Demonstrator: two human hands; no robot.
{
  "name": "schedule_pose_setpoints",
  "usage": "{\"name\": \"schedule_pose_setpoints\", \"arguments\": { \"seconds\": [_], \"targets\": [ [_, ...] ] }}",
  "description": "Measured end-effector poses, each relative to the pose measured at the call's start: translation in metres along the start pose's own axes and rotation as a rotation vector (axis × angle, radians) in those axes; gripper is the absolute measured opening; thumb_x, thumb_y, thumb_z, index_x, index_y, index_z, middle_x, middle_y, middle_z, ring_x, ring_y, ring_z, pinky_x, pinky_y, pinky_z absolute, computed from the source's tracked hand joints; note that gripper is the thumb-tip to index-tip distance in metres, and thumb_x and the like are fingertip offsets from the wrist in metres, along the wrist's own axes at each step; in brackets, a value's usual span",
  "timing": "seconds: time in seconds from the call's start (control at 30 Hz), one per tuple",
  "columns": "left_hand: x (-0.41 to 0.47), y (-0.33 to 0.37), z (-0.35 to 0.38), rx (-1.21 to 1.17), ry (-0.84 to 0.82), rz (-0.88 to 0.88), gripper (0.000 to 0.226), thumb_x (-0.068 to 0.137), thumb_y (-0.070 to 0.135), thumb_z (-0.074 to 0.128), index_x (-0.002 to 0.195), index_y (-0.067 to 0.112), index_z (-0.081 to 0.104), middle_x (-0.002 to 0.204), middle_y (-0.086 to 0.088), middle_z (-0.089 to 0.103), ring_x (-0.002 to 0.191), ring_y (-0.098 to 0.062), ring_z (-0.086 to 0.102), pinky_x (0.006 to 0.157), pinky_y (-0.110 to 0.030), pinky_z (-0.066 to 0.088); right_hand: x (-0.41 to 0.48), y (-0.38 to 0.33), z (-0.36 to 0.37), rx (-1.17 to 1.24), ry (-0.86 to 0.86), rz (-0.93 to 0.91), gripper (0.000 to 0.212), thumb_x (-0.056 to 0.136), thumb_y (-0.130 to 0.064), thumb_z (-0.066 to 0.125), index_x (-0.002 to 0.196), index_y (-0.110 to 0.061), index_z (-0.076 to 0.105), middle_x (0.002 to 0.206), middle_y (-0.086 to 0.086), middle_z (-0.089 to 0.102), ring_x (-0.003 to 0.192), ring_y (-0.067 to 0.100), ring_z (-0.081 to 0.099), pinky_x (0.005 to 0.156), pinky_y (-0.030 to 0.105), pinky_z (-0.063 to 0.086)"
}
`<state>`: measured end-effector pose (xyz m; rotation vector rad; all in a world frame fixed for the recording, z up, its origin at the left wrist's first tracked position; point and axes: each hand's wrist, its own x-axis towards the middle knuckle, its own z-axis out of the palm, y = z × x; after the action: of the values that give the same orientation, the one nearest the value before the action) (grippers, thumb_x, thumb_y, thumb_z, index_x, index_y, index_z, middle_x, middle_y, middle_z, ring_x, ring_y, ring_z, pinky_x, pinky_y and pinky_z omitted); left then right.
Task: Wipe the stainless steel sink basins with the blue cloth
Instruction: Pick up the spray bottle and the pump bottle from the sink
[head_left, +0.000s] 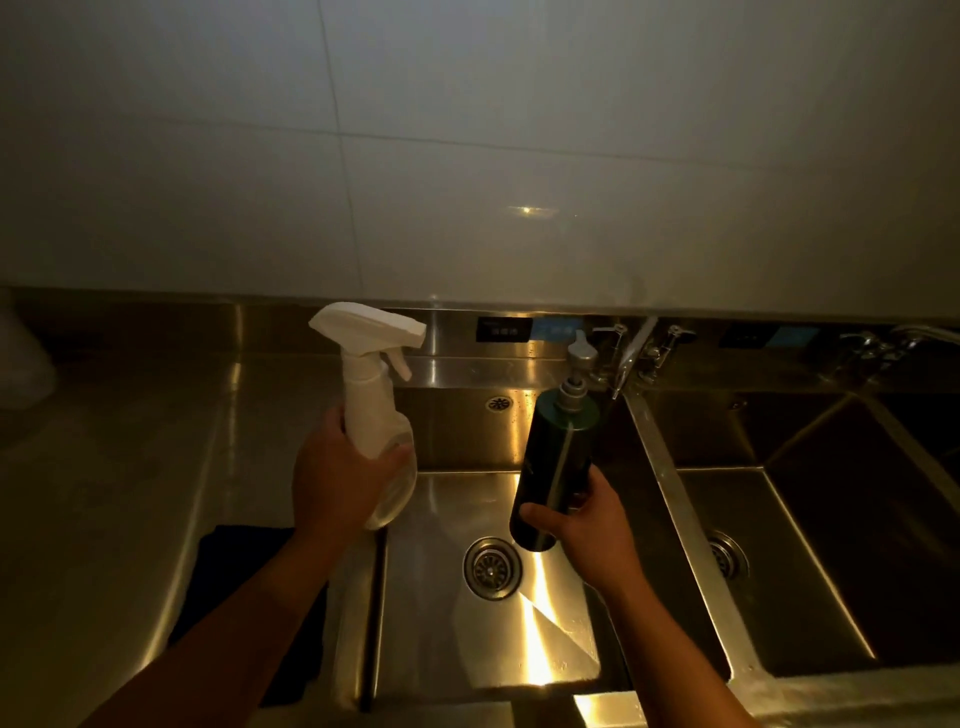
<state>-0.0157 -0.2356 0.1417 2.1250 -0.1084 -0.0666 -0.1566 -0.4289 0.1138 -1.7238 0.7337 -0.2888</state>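
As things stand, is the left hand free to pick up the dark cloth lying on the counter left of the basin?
Probably not yet. The left hand is closed around the white spray bottle, held over the basin's edge. The cloth lies just beneath that forearm, uncovered otherwise, so the bottle would need setting down first.

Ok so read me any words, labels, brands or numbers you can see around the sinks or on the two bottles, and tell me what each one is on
Nothing here reads clearly.
Dark plate on the backsplash above the left basin: pale characters, too blurred to read.
Blue label beside it: unreadable.
Dark plate and blue label above the right basin: unreadable.
White spray bottle in the left hand: no print visible.
Dark pump bottle in the right hand: no print visible.
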Motion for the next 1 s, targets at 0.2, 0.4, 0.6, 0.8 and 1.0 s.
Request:
{"name": "schedule_pose_setpoints", "arguments": {
  "seconds": [0.2, 0.4, 0.6, 0.8, 1.0],
  "targets": [
    [0.008, -0.009, -0.024, -0.030, 0.057, -0.039, 0.061, 0.069, 0.030, 0.080, 0.121, 0.015, 0.052, 0.116, -0.005, 0.062, 0.105, -0.022, 0.060, 0.087, -0.045, 0.053, 0.015, -0.006, 0.026, -0.034, -0.089, -0.038, 0.070, 0.068, -0.012, 0.082, 0.130, -0.017, 0.049, 0.113, -0.007, 0.059, 0.085, -0.002, 0.055, 0.068, 0.015, 0.043],
    [0.014, -0.023, -0.050, -0.106, 0.148, -0.107, 0.065, 0.069, 0.033, 0.080, 0.124, 0.014, 0.051, 0.116, -0.004, 0.062, 0.103, -0.021, 0.061, 0.084, -0.042, 0.053, 0.022, -0.016, 0.056, -0.050, -0.164, -0.086, 0.067, 0.069, -0.012, 0.082, 0.128, -0.016, 0.049, 0.117, -0.004, 0.059, 0.098, 0.009, 0.055, 0.070, 0.013, 0.042],
    [0.028, -0.040, -0.077, -0.164, 0.140, -0.078, 0.061, 0.075, 0.027, 0.077, 0.128, 0.019, 0.049, 0.119, -0.003, 0.061, 0.107, -0.021, 0.061, 0.090, -0.048, 0.052, 0.018, -0.033, 0.091, -0.046, -0.189, -0.097, 0.062, 0.070, -0.013, 0.081, 0.123, -0.023, 0.049, 0.110, -0.013, 0.056, 0.098, 0.004, 0.053, 0.069, 0.011, 0.039],
    [0.061, -0.075, -0.107, -0.189, 0.052, -0.070, 0.061, 0.076, 0.026, 0.075, 0.129, 0.018, 0.047, 0.117, -0.003, 0.059, 0.099, -0.016, 0.056, 0.077, -0.034, 0.046, 0.010, -0.045, 0.150, -0.052, -0.159, -0.061, 0.066, 0.071, -0.009, 0.080, 0.127, -0.021, 0.048, 0.114, -0.009, 0.057, 0.102, 0.007, 0.055, 0.070, 0.012, 0.041],
    [0.096, -0.105, -0.134, -0.182, -0.048, 0.000, 0.062, 0.075, 0.021, 0.076, 0.128, 0.016, 0.047, 0.110, 0.001, 0.055, 0.097, -0.015, 0.054, 0.078, -0.033, 0.045, 0.000, -0.053, 0.218, -0.061, -0.096, -0.010, 0.066, 0.072, -0.011, 0.079, 0.128, -0.023, 0.046, 0.109, -0.014, 0.052, 0.106, 0.009, 0.051, 0.073, 0.016, 0.043]
  ]
}}
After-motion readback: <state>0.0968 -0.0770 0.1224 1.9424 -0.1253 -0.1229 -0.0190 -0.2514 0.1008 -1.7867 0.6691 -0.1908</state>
